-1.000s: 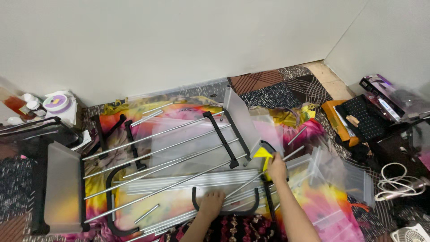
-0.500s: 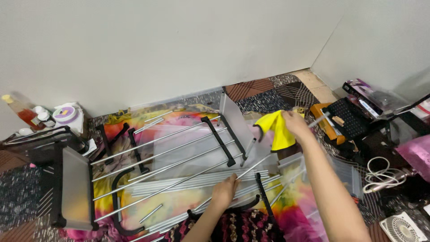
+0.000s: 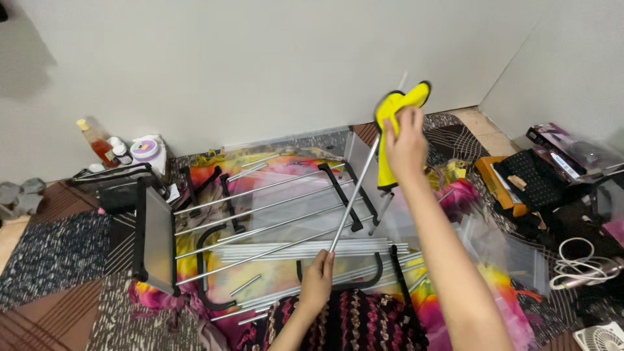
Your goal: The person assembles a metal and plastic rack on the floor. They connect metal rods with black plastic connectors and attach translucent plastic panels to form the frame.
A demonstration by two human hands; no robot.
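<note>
1. At the 9 o'clock side of the floor, a frosted panel in a black frame (image 3: 156,237) is seen standing on edge, with bottles (image 3: 107,146) beyond it toward 10 o'clock against the wall.
2. Long metal rods (image 3: 260,211) are laid across a bright floral cloth (image 3: 195,179) at the centre.
3. The left hand (image 3: 316,284) is closed around the lower end of a raised metal rod (image 3: 353,195); the forearm is extended up from 6 o'clock.
4. The rod is tilted from that grip toward 1 o'clock, up to the right hand.
5. The right hand (image 3: 404,143) is held high, fingers clamped on a yellow cloth (image 3: 392,110) wrapped about the rod's upper part; the arm is stretched from 5 o'clock.
6. At 3 o'clock, a black keyboard (image 3: 533,172) and a coiled white cable (image 3: 575,266) are noted.
</note>
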